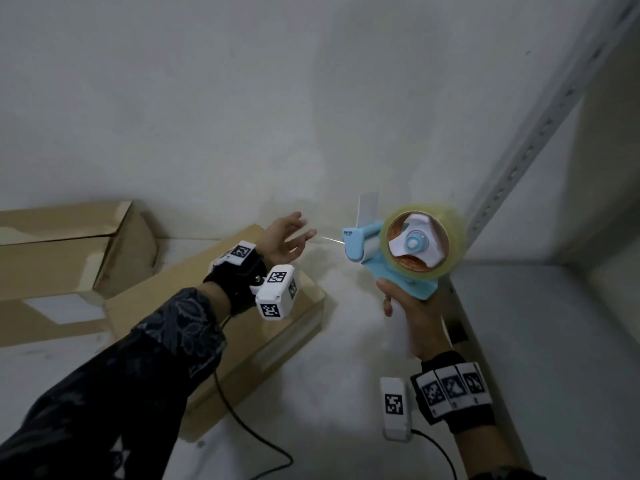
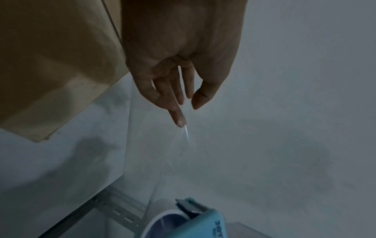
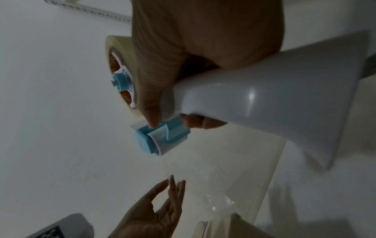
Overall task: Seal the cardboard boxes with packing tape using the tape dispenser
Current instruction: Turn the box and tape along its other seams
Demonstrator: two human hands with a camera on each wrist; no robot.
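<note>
Dispenser: tape dispenser [image 1: 388, 252], light blue body with a white handle, held up in the air at the right, above the pale surface [image 1: 346, 341], nose pointing toward the left hand.
Roll: tape roll [image 1: 446, 237] of clear tape sits on the dispenser's hub, its orange-printed core showing.
Right hand: right hand [image 1: 412, 317] has fingers and thumb wrapped round the white handle; in the right wrist view the thumb tip lies on the blue front part by the roller.
Left hand: left hand [image 1: 285, 239] is raised just left of the dispenser's nose, fingers straight and spread, gripping nothing.
Tape strip: clear strip [image 1: 329, 240] runs from the nose toward the left fingertips; in the left wrist view it shows as a bright line at the fingers. Whether it sticks to them I cannot tell.
Near box: cardboard box [image 1: 242, 327], flaps shut, lies flat on the surface below the left forearm, well apart from the dispenser.
Far box: second cardboard box [image 1: 69, 251] lies behind it at the left, against the wall, with a white label near its front.
Shelf post: grey perforated upright [image 1: 540, 133] rises behind the dispenser at the right.
</note>
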